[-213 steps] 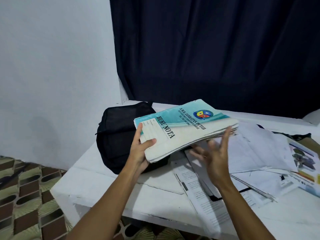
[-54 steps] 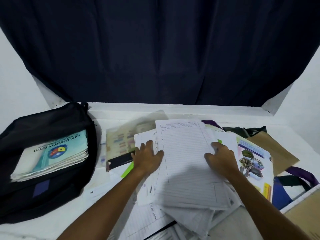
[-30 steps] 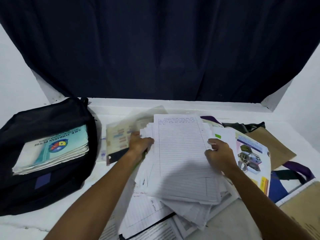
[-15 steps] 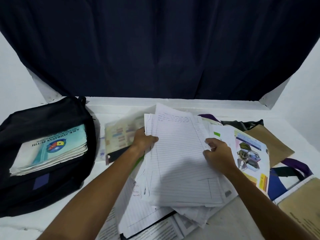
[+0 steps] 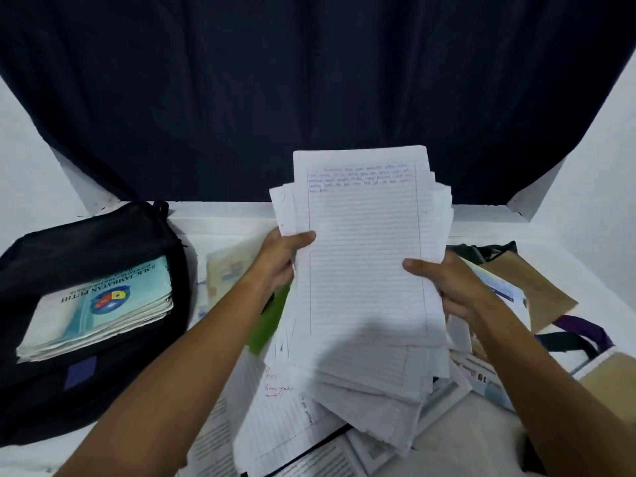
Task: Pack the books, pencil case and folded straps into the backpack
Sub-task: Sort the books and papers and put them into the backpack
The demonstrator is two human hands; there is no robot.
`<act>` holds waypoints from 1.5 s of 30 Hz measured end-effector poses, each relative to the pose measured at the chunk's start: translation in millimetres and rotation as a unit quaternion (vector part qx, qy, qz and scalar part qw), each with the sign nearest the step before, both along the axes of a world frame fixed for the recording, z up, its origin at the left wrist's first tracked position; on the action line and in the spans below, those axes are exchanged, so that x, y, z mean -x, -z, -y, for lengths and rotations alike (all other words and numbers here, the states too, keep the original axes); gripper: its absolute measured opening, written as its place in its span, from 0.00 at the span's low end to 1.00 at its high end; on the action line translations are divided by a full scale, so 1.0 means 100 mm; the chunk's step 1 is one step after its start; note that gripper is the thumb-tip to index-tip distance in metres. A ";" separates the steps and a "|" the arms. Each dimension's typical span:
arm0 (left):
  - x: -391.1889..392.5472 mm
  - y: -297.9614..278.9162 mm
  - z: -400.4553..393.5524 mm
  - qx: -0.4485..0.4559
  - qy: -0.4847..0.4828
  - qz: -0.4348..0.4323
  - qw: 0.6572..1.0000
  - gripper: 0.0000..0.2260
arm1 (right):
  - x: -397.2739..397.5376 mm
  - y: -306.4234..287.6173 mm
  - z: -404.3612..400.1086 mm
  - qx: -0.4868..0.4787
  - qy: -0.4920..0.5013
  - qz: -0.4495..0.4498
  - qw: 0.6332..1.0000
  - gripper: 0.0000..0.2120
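White table (image 5: 220,215) under a dark curtain (image 5: 309,80). At far left, open black backpack (image 5: 103,235), pale blue books (image 5: 99,304) already lying in its mouth. Next, left hand (image 5: 278,259), thumb over the front, fingers curled behind the near left edge of a loose paper stack (image 5: 364,270), lifted and tilted off the mess of sheets below. Right hand (image 5: 447,287) pinching the opposite edge the same way. Further right, brown envelope (image 5: 530,287) and dark straps (image 5: 578,335). No pencil case spotted. Best squared by tapping the lower edge down first, keeping both grips firm so inner sheets don't slide, then carried left and slid in flat over the books.
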State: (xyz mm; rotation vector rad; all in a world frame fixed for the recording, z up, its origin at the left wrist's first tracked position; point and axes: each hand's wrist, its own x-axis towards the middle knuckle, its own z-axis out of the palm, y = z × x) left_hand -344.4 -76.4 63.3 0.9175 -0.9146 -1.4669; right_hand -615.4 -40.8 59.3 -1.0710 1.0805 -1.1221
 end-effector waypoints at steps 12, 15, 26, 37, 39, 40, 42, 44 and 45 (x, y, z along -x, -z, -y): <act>0.21 -0.49 -0.05 0.153 -0.052 0.186 0.969 0.12 | -0.09 -0.67 -0.09 0.279 0.164 -0.079 0.943 0.11; 0.24 -0.44 -0.04 0.153 -0.063 0.132 0.977 0.13 | -0.12 -0.55 -0.09 0.270 0.193 -0.067 0.941 0.09; 0.21 -0.44 0.03 0.177 -0.041 0.116 0.977 0.12 | -0.13 -0.47 -0.12 0.245 0.159 -0.081 0.953 0.10; 0.20 -0.08 0.00 0.131 0.009 0.214 0.968 0.12 | -0.08 -0.15 -0.04 0.145 0.129 -0.199 0.961 0.13; 0.21 -0.16 -0.01 0.126 0.010 0.217 0.968 0.11 | -0.07 -0.23 -0.01 0.140 0.129 -0.211 0.959 0.09; 0.20 -0.21 -0.02 0.121 0.014 0.217 0.969 0.11 | -0.07 -0.28 0.00 0.139 0.122 -0.208 0.960 0.08; 0.17 -0.30 0.00 0.091 0.023 0.208 0.974 0.11 | -0.05 -0.37 0.07 0.122 0.089 -0.159 0.976 0.11; 0.13 -0.34 0.03 0.039 0.024 0.228 0.973 0.06 | -0.04 -0.39 0.16 0.069 0.064 -0.133 0.987 0.11; 0.11 -0.34 0.03 0.008 0.021 0.267 0.963 0.02 | -0.04 -0.37 0.20 0.036 0.056 -0.152 0.986 0.08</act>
